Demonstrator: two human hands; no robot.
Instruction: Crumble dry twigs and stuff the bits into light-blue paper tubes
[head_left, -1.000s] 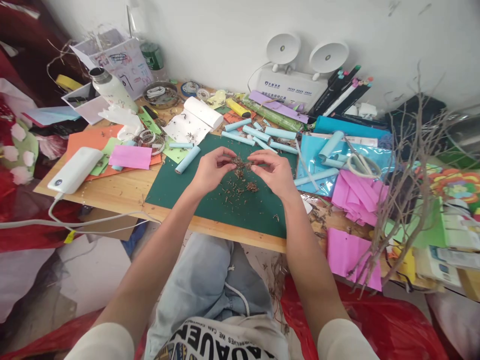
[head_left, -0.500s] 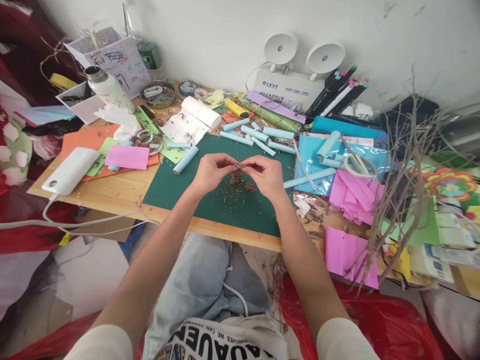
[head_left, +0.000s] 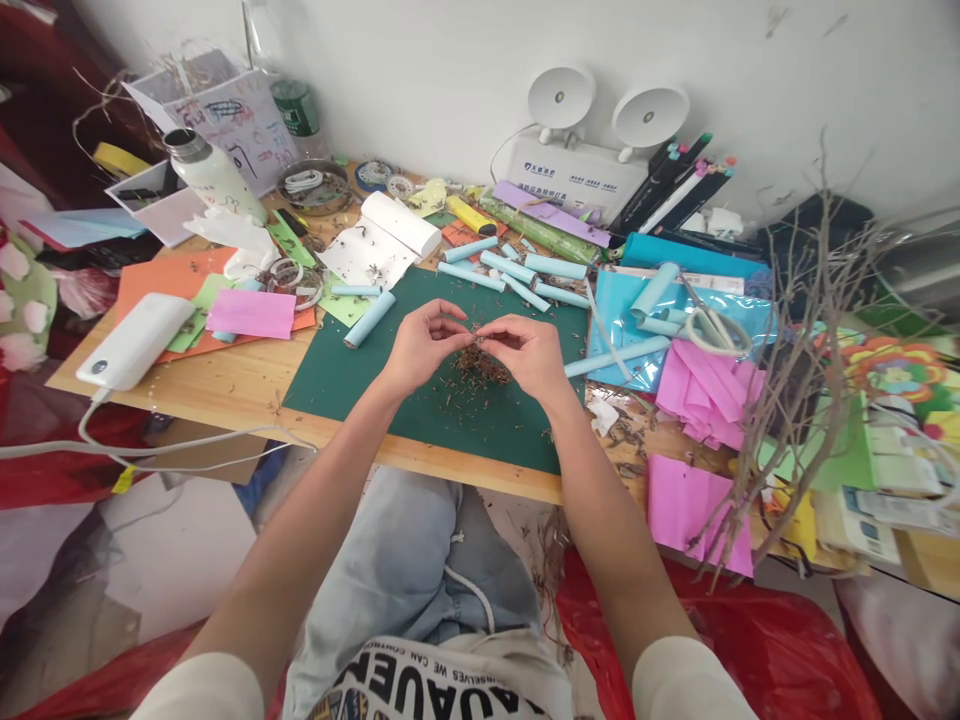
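My right hand [head_left: 523, 347] is closed in a pinch over the green cutting mat [head_left: 337, 375], with small brown dried plant bits [head_left: 478, 334] at its fingertips. Facing it, my left hand [head_left: 426, 345] has thumb and forefinger slightly parted, the thumb tip close to those bits. Beneath both hands lies a loose pile of brown crumbs [head_left: 480, 368], partly hidden by my right fingers. Crumbs are scattered around it on the mat. Several light-blue paper tubes [head_left: 555, 266] lie along the mat's far edge, and another blue tube [head_left: 370, 320] rests left of my left hand.
Scissors [head_left: 716, 330] lie on a blue packet at right, beside pink paper [head_left: 701, 510] and a bundle of dry twigs [head_left: 814, 370]. A white power bank [head_left: 135, 340] with a cable sits left. A bottle [head_left: 214, 175] and a white lamp unit [head_left: 577, 180] stand behind.
My left forefinger has lifted slightly away from its thumb, and the fingertips of both hands no longer meet as tightly. The crumb pile looks broader under my right fingers.
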